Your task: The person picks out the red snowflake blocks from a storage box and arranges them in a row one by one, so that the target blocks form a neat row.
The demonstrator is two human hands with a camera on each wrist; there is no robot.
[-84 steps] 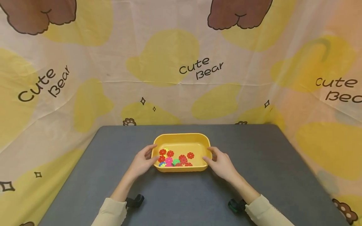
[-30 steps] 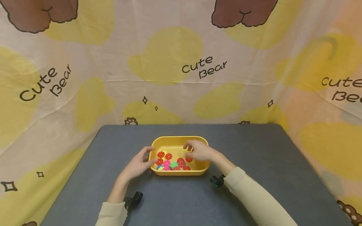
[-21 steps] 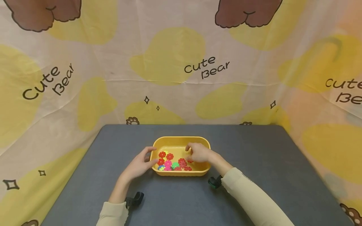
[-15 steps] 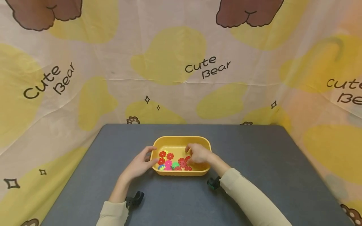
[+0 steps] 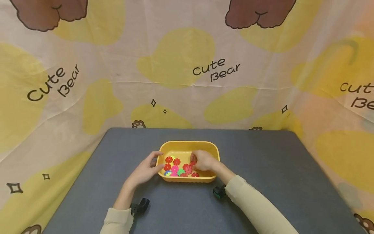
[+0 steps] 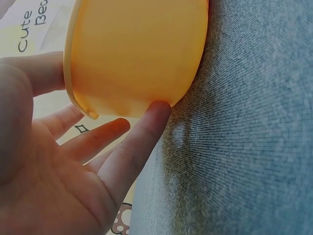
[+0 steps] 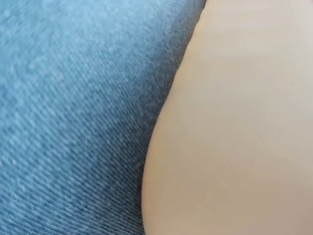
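Observation:
A shallow yellow plastic tray stands on the grey table, with several small notched plastic discs inside, shaped like snowflakes. My left hand holds the tray's left end, thumb and fingers spread at the rim. In the left wrist view, fingertips touch the tray's outer wall. My right hand reaches over the right side into the tray. Its fingers point down and pinch a red snowflake disc, partly hidden by them. Only bare skin close up fills the right wrist view, without fingers.
More red discs, pink discs, a green disc and a blue one lie toward the tray's left and front. The grey table extends around it. A printed cloth hangs behind and at both sides.
My right hand has left the tray's right rim, come over into the tray and taken the red disc, shifting it slightly left. The left hand stays on the tray's left end.

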